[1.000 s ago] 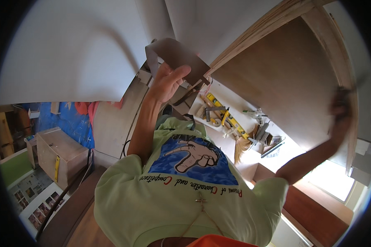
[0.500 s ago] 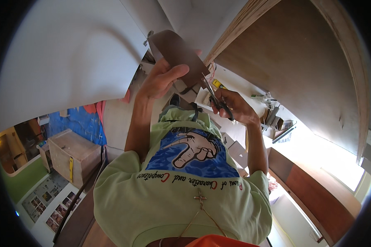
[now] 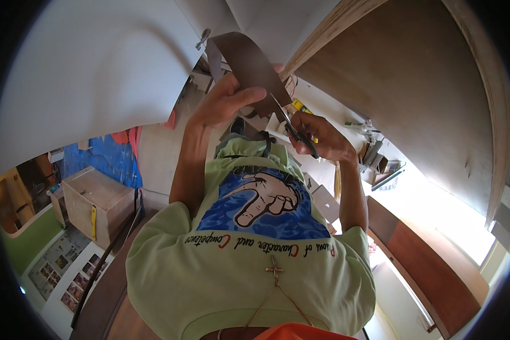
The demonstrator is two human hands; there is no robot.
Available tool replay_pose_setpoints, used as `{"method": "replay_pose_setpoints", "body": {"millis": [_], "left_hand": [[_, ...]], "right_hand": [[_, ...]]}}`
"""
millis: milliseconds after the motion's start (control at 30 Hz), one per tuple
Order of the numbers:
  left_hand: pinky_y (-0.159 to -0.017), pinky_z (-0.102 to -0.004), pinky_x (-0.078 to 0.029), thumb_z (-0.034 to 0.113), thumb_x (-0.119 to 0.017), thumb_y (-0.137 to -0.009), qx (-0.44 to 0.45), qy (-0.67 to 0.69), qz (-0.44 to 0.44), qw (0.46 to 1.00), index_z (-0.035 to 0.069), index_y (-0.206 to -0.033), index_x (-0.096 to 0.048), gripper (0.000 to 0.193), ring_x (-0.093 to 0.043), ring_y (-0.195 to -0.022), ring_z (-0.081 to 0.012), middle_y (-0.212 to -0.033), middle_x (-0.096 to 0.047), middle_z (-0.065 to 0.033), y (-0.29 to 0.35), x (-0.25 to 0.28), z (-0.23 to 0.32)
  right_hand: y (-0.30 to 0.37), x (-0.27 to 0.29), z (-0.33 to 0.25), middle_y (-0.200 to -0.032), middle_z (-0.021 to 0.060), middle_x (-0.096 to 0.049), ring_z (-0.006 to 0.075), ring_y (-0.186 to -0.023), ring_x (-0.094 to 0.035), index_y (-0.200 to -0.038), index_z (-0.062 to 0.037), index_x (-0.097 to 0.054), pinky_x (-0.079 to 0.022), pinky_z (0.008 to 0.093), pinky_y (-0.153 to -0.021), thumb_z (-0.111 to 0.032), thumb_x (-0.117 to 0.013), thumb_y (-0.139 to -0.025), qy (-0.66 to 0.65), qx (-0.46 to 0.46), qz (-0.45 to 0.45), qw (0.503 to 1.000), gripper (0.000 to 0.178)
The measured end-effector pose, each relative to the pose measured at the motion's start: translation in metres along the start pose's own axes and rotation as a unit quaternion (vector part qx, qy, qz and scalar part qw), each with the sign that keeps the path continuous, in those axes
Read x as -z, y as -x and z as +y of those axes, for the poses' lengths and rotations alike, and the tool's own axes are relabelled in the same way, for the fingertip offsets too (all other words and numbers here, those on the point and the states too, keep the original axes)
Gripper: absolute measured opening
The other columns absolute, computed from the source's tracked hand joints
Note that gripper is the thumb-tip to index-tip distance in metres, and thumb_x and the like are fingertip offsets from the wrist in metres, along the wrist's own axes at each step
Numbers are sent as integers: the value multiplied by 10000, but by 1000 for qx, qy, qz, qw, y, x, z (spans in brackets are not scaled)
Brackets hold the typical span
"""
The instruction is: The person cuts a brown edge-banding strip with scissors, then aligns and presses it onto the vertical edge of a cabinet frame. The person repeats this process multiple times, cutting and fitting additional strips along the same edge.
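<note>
My left hand (image 3: 224,105) pinches a wide, thin brown strip (image 3: 246,56) between the thumb on top and fingers behind it. The strip arches up and curls over at its far end, beside the hinge on a white panel. In my right hand (image 3: 327,139) is a pair of scissors (image 3: 289,126) with dark handles, the fingers wrapped round them. One slim blade lies over the near end of the strip, just right of my left thumb. Where the other blade sits I cannot make out. That near end has a small notched, uneven edge.
A large white panel (image 3: 96,73) with a metal hinge (image 3: 203,38) fills the upper left. To the right stands a big brown wooden panel (image 3: 402,96). Lower left is a wooden box (image 3: 105,198); assorted bits (image 3: 374,153) lie beyond my right forearm.
The scissors have moved up and left, so the blade now reaches further across the strip toward my left thumb. My left hand keeps its pinch on the strip.
</note>
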State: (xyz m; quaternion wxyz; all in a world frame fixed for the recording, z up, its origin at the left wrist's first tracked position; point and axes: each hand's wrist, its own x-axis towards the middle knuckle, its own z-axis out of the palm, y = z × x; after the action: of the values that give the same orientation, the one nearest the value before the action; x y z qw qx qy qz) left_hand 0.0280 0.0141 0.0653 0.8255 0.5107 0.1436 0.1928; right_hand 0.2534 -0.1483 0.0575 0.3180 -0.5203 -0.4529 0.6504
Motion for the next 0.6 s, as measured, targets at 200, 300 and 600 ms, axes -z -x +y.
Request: {"method": "replay_pose_setpoints", "body": {"millis": [200,300,600], "left_hand": [[-1014,-300,-464,90,-605,-984,-24,-16,17,999,2,-1455,-476,496,-604,-1163,-151,-1302,-634,-102,-2,-9,-8],[-1078,-360,-451,96,-617,-984,0,-7,-4,1000,-34,-1482,-392,562,-566,-1267,-198,-1554,-413,-146,-5,-9,-7],[-1050,-354,-469,99,-609,-988,18,-26,-16,999,-37,-1473,-408,543,-574,-1255,-192,-1551,-420,-132,-7,-12,-2]], "right_hand": [[1,-1,15,-818,-12,-563,89,-729,-527,-950,-67,-557,-421,262,-650,-573,-875,-700,20,-3,9,1000,647],[2,-6,20,-812,-12,-564,83,-726,-524,-945,-65,-554,-416,257,-646,-553,-870,-718,6,25,30,999,624],[10,-26,13,-825,-3,-576,76,-750,-526,-951,-49,-565,-412,250,-639,-527,-877,-724,-109,52,68,990,615]]}}
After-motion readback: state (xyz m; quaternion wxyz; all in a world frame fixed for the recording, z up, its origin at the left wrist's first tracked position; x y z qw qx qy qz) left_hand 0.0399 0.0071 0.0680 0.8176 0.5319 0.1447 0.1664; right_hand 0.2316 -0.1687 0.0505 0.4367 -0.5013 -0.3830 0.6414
